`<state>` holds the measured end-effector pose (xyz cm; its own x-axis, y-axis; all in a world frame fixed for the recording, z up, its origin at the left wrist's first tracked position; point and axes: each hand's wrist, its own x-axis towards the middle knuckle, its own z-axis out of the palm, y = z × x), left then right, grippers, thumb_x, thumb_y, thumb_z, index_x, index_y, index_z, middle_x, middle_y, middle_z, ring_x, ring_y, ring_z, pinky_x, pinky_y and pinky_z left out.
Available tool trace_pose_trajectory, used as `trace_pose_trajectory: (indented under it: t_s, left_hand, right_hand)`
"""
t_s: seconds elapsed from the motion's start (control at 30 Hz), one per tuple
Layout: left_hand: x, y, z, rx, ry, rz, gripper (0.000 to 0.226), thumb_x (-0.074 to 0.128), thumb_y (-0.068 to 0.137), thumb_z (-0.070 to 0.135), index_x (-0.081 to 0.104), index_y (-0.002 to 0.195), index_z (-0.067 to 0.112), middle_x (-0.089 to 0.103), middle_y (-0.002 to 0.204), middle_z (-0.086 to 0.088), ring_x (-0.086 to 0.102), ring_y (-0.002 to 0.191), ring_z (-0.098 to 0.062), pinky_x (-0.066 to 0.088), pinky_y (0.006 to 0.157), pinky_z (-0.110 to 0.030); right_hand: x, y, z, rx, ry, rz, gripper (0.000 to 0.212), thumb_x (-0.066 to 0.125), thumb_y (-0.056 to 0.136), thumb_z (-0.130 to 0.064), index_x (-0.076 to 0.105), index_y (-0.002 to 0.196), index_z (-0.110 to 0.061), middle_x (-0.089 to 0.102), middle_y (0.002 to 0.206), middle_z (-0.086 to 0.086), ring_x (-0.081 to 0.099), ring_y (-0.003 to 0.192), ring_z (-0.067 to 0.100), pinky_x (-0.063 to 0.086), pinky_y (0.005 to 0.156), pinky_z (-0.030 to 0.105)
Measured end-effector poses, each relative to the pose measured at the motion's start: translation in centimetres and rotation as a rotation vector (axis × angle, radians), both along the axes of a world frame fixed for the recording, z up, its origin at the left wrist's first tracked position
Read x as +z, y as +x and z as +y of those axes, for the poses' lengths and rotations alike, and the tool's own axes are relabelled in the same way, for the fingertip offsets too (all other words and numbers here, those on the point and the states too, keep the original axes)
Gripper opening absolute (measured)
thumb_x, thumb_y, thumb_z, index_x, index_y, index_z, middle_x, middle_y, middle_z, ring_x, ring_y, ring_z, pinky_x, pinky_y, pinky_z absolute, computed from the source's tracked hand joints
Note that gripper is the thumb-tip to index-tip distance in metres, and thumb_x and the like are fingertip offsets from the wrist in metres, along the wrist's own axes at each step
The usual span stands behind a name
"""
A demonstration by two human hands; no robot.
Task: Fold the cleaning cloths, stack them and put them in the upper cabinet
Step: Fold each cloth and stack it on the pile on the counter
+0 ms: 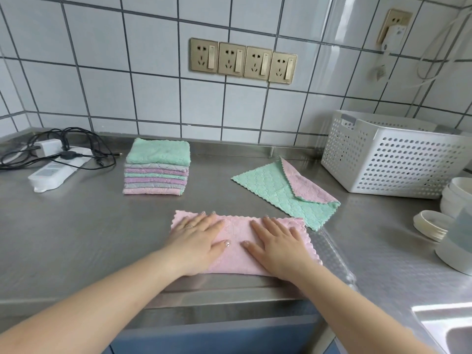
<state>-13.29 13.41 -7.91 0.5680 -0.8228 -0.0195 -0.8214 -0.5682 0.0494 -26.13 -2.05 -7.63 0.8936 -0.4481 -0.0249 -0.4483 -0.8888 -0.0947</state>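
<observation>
While both palms press flat, the left hand [201, 241] and right hand [277, 247] spread a pink cleaning cloth [236, 241] at the steel counter's [76, 238] front edge, below white-tiled wall [115, 72].

Left hand [201, 241] and right hand [277, 245] lie flat — palms down — on pink cloth [238, 235].

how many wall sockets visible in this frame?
5. Four gold wall sockets sit side by side on the tiled wall above the counter. A fifth is at upper right, with a white plug in it. More may lie off-frame.
</observation>
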Motion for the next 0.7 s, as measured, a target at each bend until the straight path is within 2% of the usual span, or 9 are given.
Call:
trace_pose_trajectory:
  t_s: [0.07, 0.23, 0.3, 0.33, 0.4, 0.43, 0.5, 0.6, 0.7]
  left_hand:
    - [0.2, 0.2, 0.2, 0.0, 0.011, 0.01, 0.071, 0.008, 0.085, 0.064, 0.008, 0.148, 0.032, -0.002, 0.158, 0.006, -0.001, 0.146, -0.015, -0.001, 0.119, -0.037]
    - [0.3, 0.2, 0.4, 0.006, -0.007, -0.019, 0.064, 0.013, 0.092, 0.061, 0.009, 0.148, 0.031, -0.001, 0.159, 0.002, 0.0, 0.146, -0.017, -0.002, 0.118, -0.037]
    - [0.6, -0.2, 0.5, -0.041, -0.056, -0.038, 0.07, 0.005, 0.086, 0.062, 0.022, 0.146, 0.03, 0.012, 0.158, 0.002, 0.008, 0.145, -0.017, 0.003, 0.118, -0.037]
    - [0.9, -0.8, 0.7, -0.111, -0.107, -0.094, 0.072, 0.006, 0.082, 0.06, 0.036, 0.14, 0.03, 0.028, 0.153, 0.003, 0.021, 0.142, -0.016, 0.011, 0.117, -0.036]
    - [1.4, -2.2, 0.9, -0.288, -0.254, -0.199, 0.052, 0.026, 0.081, 0.051, 0.063, 0.113, 0.032, 0.061, 0.123, 0.009, 0.055, 0.116, -0.014, 0.037, 0.105, -0.032]
    - [1.5, -3.0, 1.0, -0.354, -0.322, -0.191, 0.04, 0.035, 0.082, 0.047, 0.068, 0.1, 0.032, 0.066, 0.106, 0.013, 0.062, 0.099, -0.013, 0.045, 0.096, -0.028]
    - [1.6, -4.8, 1.0, -0.443, -0.36, -0.127, 0.028, 0.045, 0.081, 0.044, 0.069, 0.086, 0.031, 0.066, 0.088, 0.016, 0.062, 0.082, -0.011, 0.049, 0.083, -0.023]
    - [1.1, -5.9, 0.8, -0.468, -0.317, -0.166, 0.027, 0.045, 0.077, 0.044, 0.068, 0.076, 0.03, 0.064, 0.076, 0.014, 0.062, 0.069, -0.011, 0.051, 0.072, -0.021]
    - [0.8, -5.4, 0.9, -0.457, -0.316, -0.218, 0.028, 0.041, 0.074, 0.037, 0.067, 0.07, 0.029, 0.061, 0.069, 0.012, 0.061, 0.06, -0.011, 0.052, 0.061, -0.02]
  right_hand:
    - [0.0, -0.6, -1.2, -0.033, -0.013, 0.019, 0.07, 0.018, 0.088, -0.07, 0.011, 0.149, -0.036, 0.006, 0.16, -0.004, 0.002, 0.147, 0.015, 0.006, 0.117, 0.046]
    - [-0.2, -1.7, -2.7, -0.092, -0.033, 0.033, 0.07, 0.016, 0.088, -0.071, 0.011, 0.148, -0.036, 0.009, 0.158, -0.006, 0.004, 0.147, 0.018, 0.01, 0.115, 0.049]
    - [0.1, -1.6, -2.7, -0.107, -0.047, 0.041, 0.067, 0.019, 0.089, -0.069, 0.018, 0.146, -0.034, 0.016, 0.156, -0.005, 0.009, 0.146, 0.02, 0.01, 0.114, 0.052]
    - [0.4, -1.3, -2.6, -0.108, -0.049, 0.026, 0.063, 0.025, 0.09, -0.066, 0.026, 0.144, -0.033, 0.023, 0.154, -0.005, 0.015, 0.144, 0.02, 0.01, 0.113, 0.054]
    - [1.2, -0.3, -2.5, -0.057, -0.026, -0.088, 0.045, 0.038, 0.093, -0.049, 0.043, 0.135, -0.032, 0.036, 0.147, -0.007, 0.031, 0.138, 0.017, 0.012, 0.113, 0.05]
    - [1.7, 0.5, -2.3, 0.003, 0.01, -0.165, 0.038, 0.042, 0.094, -0.036, 0.05, 0.131, -0.031, 0.041, 0.145, -0.008, 0.037, 0.134, 0.015, 0.017, 0.112, 0.042]
    - [2.2, 2.1, -1.8, 0.129, 0.102, -0.244, 0.034, 0.046, 0.093, -0.018, 0.062, 0.122, -0.026, 0.052, 0.137, -0.006, 0.047, 0.125, 0.014, 0.031, 0.104, 0.029]
    - [1.9, 4.2, -0.9, 0.218, 0.111, -0.207, 0.027, 0.052, 0.088, -0.015, 0.071, 0.106, -0.023, 0.064, 0.12, -0.002, 0.056, 0.113, 0.02, 0.044, 0.092, 0.032]
    - [1.6, 4.5, -1.0, 0.193, 0.057, -0.213, 0.024, 0.053, 0.087, -0.02, 0.071, 0.102, -0.025, 0.065, 0.114, -0.002, 0.059, 0.106, 0.022, 0.047, 0.086, 0.034]
